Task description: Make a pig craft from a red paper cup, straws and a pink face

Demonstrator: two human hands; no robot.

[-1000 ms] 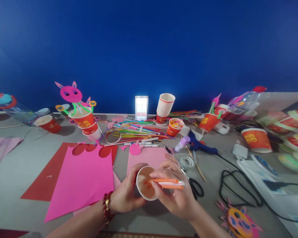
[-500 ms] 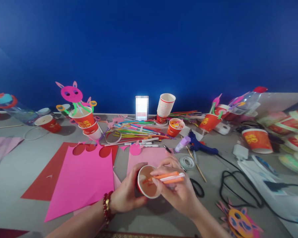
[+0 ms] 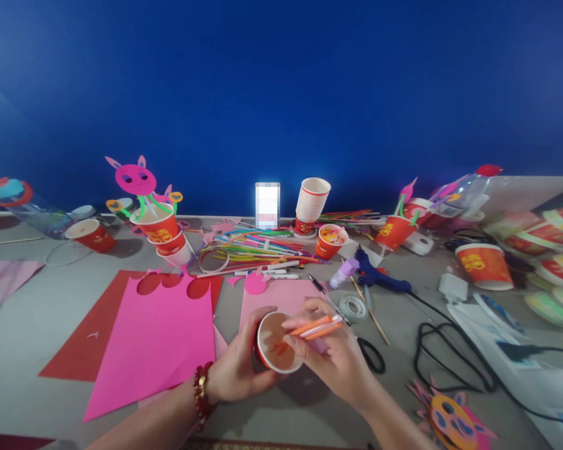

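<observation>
Your left hand [image 3: 239, 365] is wrapped around a paper cup [image 3: 266, 331], thumb and fingers clamped on its sides, and that grip plus the tilt hides most of the outer wall. The cup's in front of you, mouth up, over the near edge of the light pink sheet [image 3: 274, 294]. Your right hand [image 3: 334, 359] has its fingertips pinched together on a slim orange-and-white thing [image 3: 316, 326], and honestly I can't tell what it is. Its lower end is in the cup mouth, next to some orange streaks that could be marks or part of the thing itself.

Your right hand also covers part of the scissors [image 3: 373, 355], so mostly just a black handle loop shows. The paper animal face [image 3: 453, 419] gets cut off by the bottom edge, the colorful pile [image 3: 551, 240] far right is smeary, and the bright rectangle [image 3: 267, 206] at the back is pixelated.
</observation>
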